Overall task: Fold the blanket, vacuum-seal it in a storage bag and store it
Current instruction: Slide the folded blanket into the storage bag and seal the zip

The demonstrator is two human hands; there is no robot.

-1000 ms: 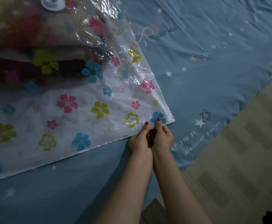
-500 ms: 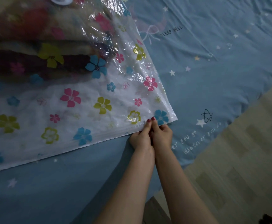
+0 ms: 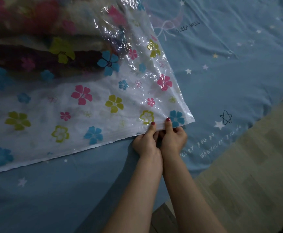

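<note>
One clear plastic storage bag printed with pink, blue and yellow-green flowers lies on a bed covered by a soft blue sheet with small white stars and lettering. Its film is glossy and crinkled, catching highlights along the right side, and it runs flat toward a straight near edge that ends in a sharp corner. Inside it, at the upper left, sits one folded blanket in dark red, cream and brown plush, bulging the bag into a thick mound. Two hands work side by side at the near edge, close to that corner. The left hand pinches the edge strip, thumb on top and fingers curled beneath. The right hand touches the left and pinches the same strip in the same way. To the right, beyond the bed, is a pale wood-pattern floor.
</note>
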